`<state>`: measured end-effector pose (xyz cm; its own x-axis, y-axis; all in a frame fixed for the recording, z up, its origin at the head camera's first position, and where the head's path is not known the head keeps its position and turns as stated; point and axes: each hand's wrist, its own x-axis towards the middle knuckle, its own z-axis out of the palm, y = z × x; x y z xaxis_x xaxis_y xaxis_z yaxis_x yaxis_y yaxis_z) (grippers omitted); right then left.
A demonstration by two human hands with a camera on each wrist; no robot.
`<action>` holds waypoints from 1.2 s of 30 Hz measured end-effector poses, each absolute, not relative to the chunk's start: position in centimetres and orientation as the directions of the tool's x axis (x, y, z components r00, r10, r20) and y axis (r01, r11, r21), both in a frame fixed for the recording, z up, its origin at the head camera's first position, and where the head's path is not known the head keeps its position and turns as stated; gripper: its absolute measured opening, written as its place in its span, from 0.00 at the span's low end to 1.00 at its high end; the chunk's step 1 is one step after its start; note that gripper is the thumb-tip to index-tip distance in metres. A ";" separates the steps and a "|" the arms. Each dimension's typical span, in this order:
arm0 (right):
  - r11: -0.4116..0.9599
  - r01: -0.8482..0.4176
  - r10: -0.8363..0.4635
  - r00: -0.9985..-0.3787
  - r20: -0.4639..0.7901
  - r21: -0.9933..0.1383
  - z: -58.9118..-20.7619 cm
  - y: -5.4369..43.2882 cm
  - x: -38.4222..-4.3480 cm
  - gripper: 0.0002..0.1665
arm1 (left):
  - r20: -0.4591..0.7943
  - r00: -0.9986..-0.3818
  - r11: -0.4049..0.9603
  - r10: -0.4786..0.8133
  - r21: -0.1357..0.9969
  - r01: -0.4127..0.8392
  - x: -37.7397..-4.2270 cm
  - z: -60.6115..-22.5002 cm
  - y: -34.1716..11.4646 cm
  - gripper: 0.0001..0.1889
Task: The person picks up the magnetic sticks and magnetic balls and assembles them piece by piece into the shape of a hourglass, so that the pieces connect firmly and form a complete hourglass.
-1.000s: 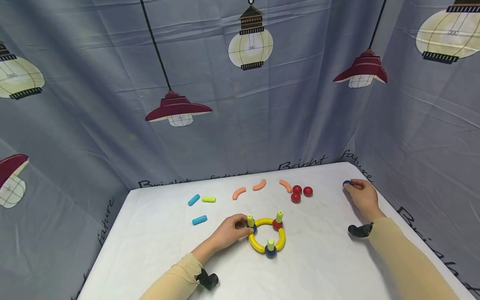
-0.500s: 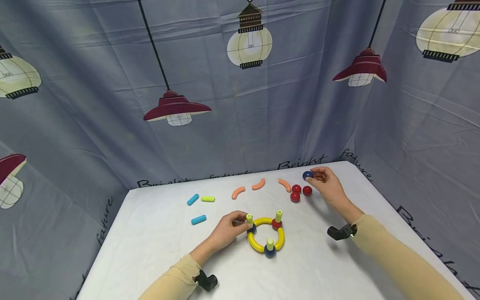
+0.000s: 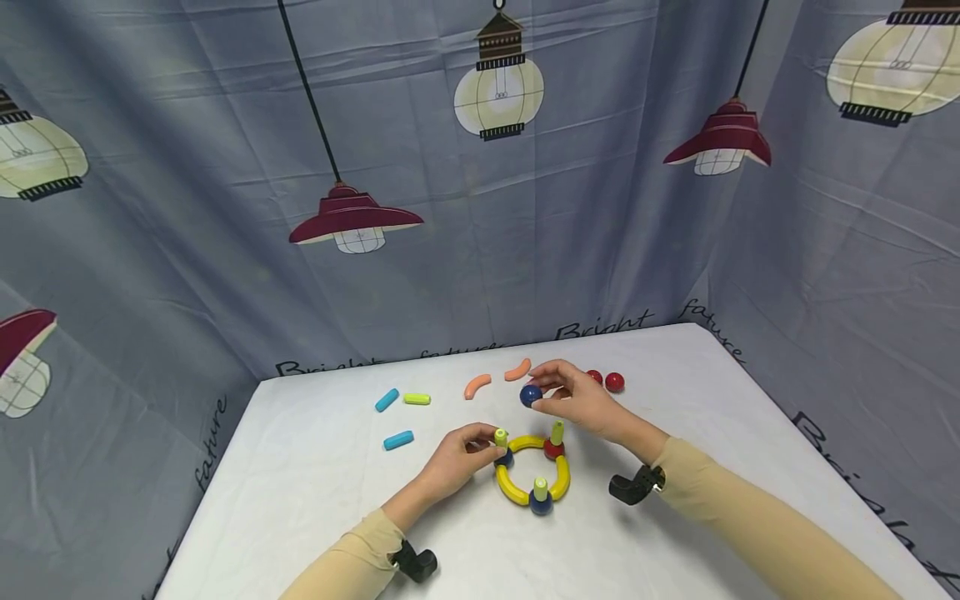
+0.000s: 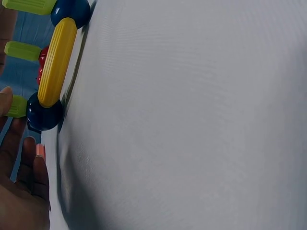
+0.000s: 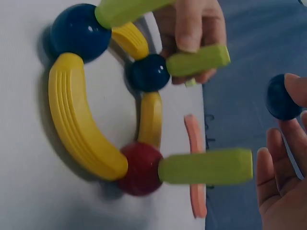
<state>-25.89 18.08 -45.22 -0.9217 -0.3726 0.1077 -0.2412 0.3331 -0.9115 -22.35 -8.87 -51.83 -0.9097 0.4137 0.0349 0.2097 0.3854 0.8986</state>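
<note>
My right hand (image 3: 581, 402) pinches a blue ball (image 3: 531, 395) between thumb and fingers, held above the table behind the ring. The ring joins curved yellow rods (image 5: 79, 122) through two blue balls and a red ball (image 5: 140, 168). From each ball a light green stick (image 5: 206, 166) stands upright. At the ring's left side, my left hand (image 3: 459, 458) pinches the green stick (image 5: 196, 61) over the left blue ball (image 5: 149, 73). The ring rests on the white table, as the left wrist view shows along its yellow rod (image 4: 57, 62).
Two blue sticks (image 3: 398, 440) and a short green stick (image 3: 417, 399) lie to the left. Orange curved pieces (image 3: 477, 386) lie at the back. Red balls (image 3: 615, 382) sit behind my right hand, partly hidden. A grey curtain (image 3: 480, 292) hangs behind the white table (image 3: 322, 500).
My right hand has carried the blue ball from the table's far right, past the red balls, leftward to just behind the ring. My left hand keeps its hold on the green stick.
</note>
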 end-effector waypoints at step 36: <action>0.358 -0.373 -0.594 -0.798 0.099 -0.856 -45.6 15.5 -24.8 0.36 | -0.007 -0.887 0.446 0.462 0.866 0.225 -22.4 -52.6 -8.8 0.14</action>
<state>-24.83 15.47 -45.59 -0.7982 -0.5942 0.0991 -0.3730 0.3584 -0.8558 -22.45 -8.79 -52.55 -0.8870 0.4616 -0.0072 0.2250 0.4458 0.8664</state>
